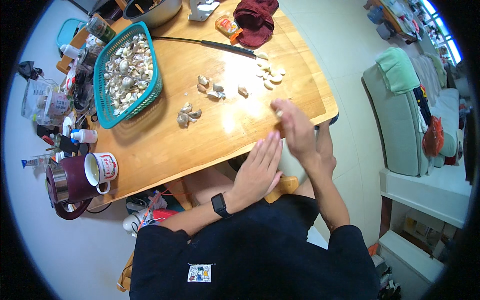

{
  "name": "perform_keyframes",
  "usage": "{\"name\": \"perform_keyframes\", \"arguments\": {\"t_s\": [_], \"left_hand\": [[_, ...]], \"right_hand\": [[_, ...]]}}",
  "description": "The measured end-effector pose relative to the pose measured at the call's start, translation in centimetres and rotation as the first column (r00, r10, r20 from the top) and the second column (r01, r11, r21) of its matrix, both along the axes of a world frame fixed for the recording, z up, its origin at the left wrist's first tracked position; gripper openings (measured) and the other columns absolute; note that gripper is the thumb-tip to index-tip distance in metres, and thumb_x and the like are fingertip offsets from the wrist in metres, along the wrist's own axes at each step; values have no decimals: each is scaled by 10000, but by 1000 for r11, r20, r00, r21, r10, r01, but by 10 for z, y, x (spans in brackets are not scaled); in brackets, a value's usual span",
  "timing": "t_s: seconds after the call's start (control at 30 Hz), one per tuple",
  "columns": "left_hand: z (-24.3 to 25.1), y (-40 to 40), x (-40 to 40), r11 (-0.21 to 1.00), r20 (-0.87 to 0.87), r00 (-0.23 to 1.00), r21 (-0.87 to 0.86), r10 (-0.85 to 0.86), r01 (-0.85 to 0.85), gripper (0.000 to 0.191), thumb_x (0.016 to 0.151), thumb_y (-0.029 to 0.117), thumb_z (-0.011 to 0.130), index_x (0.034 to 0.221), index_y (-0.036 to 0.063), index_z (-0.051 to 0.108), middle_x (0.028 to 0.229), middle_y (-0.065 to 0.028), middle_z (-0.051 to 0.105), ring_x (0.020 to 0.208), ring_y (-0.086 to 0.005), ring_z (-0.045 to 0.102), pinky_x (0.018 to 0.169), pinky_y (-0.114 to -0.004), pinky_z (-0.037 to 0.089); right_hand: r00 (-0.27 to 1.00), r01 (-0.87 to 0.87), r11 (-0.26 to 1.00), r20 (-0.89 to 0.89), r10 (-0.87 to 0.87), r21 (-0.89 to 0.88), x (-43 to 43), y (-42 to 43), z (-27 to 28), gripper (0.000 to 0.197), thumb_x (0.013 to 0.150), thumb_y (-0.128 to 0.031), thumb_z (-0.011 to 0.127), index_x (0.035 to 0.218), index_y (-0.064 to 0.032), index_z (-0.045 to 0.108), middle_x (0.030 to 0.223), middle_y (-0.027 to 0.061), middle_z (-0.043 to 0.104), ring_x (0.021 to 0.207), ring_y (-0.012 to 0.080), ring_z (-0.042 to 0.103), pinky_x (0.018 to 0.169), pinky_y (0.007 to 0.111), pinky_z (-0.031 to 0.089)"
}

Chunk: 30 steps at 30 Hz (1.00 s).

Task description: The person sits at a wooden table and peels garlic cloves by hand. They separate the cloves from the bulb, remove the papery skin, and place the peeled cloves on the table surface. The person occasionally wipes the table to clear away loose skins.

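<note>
My right hand (296, 131) is raised over the near right edge of the wooden table, slightly blurred. A small pale piece (279, 113), apparently a garlic clove, shows between its thumb and fingers. Beside it, my left hand (258, 170) is held flat with fingers stretched, at the table's edge; its palm is hidden and I see nothing held. Beyond my right hand lies a small group of peeled garlic cloves (275, 78). Unpeeled cloves rest further left: a single one (243, 90), a loose cluster (215, 92) and a nearer cluster (185, 115).
A teal plastic basket (156, 84) full of garlic and skins stands at left. Behind are a metal pot (165, 15), a dark rod (225, 47), a snack packet (227, 27) and a maroon cloth (255, 26). An enamel mug (108, 167) and a kettle (71, 180) stand near left.
</note>
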<state>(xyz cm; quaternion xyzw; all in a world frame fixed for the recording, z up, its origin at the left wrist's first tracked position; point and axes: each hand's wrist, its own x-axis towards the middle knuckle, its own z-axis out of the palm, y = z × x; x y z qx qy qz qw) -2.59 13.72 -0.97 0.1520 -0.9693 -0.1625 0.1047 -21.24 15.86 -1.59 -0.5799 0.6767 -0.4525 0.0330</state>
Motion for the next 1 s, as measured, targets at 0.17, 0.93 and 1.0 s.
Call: {"name": "perform_keyframes", "arguments": {"t_s": [0.17, 0.93, 1.0], "left_hand": [[-150, 22, 28, 853, -109, 994, 515, -31, 83, 422, 857, 30, 616, 1278, 10, 645, 1488, -225, 501, 1400, -368, 473, 1176, -444, 389], [-187, 15, 32, -700, 213, 681, 390, 701, 598, 769, 1041, 575, 430, 1519, -26, 416, 1552, -193, 471, 1439, -312, 444, 1231, -449, 318], [-211, 17, 40, -677, 235, 653, 449, 720, 583, 762, 1042, 567, 437, 1518, -28, 415, 1545, -192, 476, 1433, -311, 448, 1232, -448, 318]], "right_hand": [[980, -150, 987, -140, 141, -58, 24, 34, -15, 262, 1068, -184, 511, 1059, 17, 678, 1251, 187, 710, 1228, 371, 653, 1074, 498, 503], [931, 15, 911, 326, -163, 413, 76, 83, -189, 353, 888, 8, 502, 1204, 65, 648, 1051, 327, 685, 873, 468, 694, 780, 515, 579], [961, -178, 946, 255, 108, 270, 84, 87, -175, 303, 908, -11, 541, 1184, 51, 649, 1055, 294, 688, 953, 444, 686, 860, 497, 570]]}}
